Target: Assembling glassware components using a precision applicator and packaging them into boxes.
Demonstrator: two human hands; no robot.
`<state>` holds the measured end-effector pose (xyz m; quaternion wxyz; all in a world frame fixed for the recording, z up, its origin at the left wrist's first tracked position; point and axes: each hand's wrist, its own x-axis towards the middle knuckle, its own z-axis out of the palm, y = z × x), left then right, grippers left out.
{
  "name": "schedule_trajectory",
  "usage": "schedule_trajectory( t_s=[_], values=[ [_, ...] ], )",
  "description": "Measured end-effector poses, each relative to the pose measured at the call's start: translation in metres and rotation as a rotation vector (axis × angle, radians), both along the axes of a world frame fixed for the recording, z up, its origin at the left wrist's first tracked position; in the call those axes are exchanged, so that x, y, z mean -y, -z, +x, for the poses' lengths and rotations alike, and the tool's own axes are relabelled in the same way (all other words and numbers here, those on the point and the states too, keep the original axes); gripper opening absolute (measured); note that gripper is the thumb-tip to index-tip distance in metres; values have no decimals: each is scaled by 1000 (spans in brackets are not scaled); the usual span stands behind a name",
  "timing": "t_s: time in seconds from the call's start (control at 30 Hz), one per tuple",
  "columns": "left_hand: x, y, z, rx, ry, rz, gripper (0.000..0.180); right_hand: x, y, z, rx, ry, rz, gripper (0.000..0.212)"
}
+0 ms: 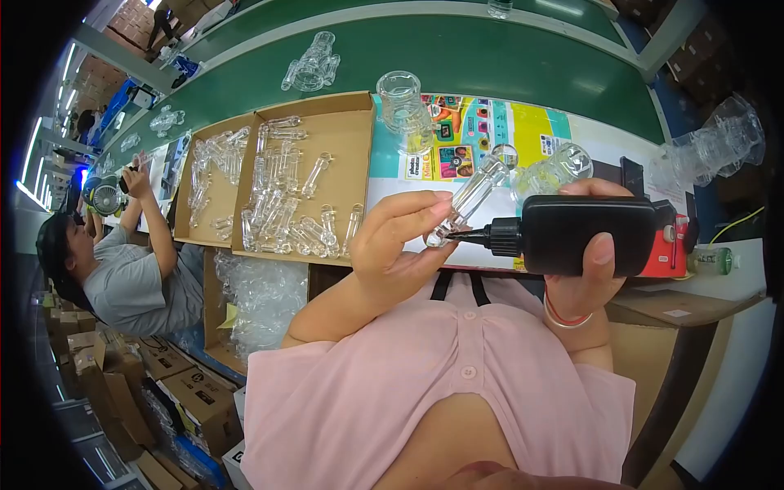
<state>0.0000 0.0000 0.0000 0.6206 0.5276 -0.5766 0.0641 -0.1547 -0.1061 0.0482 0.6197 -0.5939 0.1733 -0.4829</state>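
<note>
Between the fingers of my left hand [400,233] is a clear rod-shaped plastic piece [480,186], slanting up to the right with a round knob at its far end. My right hand [592,273] is wrapped round a black squeeze bottle [584,235] lying on its side. The bottle's thin dark nozzle points left and meets the near end of the clear piece; whether any liquid comes out is too small to tell. Just beyond the bottle, a clear ribbed plastic part [559,170] lies on the printed sheet. Another clear ribbed part [404,106] stands farther back.
A cardboard tray [347,122] at my left holds many clear rods in two compartments. Below it sits a box of clear plastic bags [261,298]. Clear parts [313,64] stand on the green table [523,61]; stacked ones [719,139] are at right. A person [135,269] works at left.
</note>
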Motion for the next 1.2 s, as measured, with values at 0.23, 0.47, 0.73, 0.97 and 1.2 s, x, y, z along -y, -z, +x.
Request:
schedule_trajectory(
  t_s=[0.23,0.47,0.73,0.97,1.2],
  values=[
    [0,-1,1,4,-26,1,46,2,-3,0,17,-41,84,50],
    [-1,-3,2,59,-40,7,46,2,-3,2,39,-57,118,46],
    [-1,-6,1,75,-44,25,44,3,0,-2,52,-67,27,46],
    [0,-8,1,86,-55,44,44,3,-1,-11,-54,-28,-235,45],
    [-1,-11,1,114,-74,84,45,8,-1,-22,-57,-53,-666,47]
  ],
)
